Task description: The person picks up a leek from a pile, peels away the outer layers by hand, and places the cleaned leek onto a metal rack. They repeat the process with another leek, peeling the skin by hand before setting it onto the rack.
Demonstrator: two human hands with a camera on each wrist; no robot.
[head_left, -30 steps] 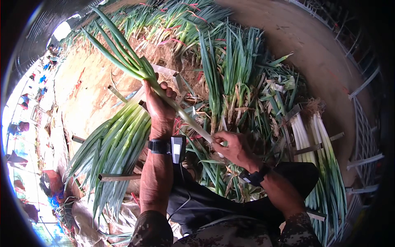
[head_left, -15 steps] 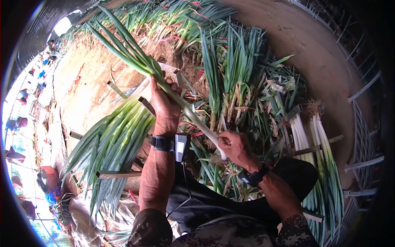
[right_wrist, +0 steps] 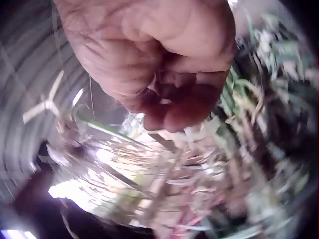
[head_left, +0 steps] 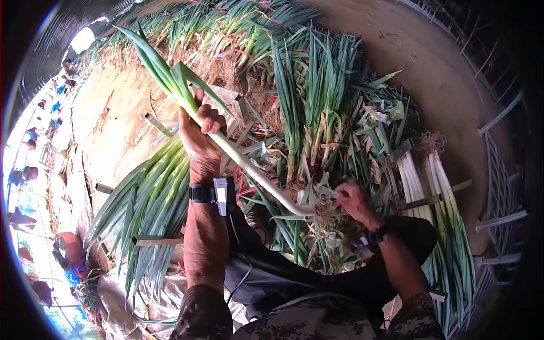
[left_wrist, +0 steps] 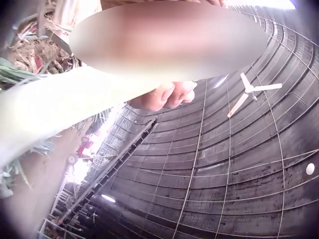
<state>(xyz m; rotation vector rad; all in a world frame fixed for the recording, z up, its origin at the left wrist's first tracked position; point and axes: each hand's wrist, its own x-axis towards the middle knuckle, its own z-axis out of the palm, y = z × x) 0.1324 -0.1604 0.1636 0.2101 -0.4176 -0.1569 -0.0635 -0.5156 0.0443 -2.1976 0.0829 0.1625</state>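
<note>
My left hand grips a long green onion around its upper stalk. Green leaves fan toward the upper left; the white shank slants down to the right, its root end near the middle of the heap. In the left wrist view the pale stalk passes under curled fingers, with much of that hand blurred out. My right hand is just right of the root end, apart from the shank. Its fingers curl at a shred of pale outer skin. The right wrist view shows the same hand with bent fingers.
Green onions lie across a metal rack on the left; white-stemmed ones rest on another rack at the right. Upright onions and loose trimmings stand ahead. Bundles with red ties line the back.
My right hand has moved right, off the shank it was pinching, and pale skin now shows beside its fingers. My left hand has shifted slightly left with the onion.
</note>
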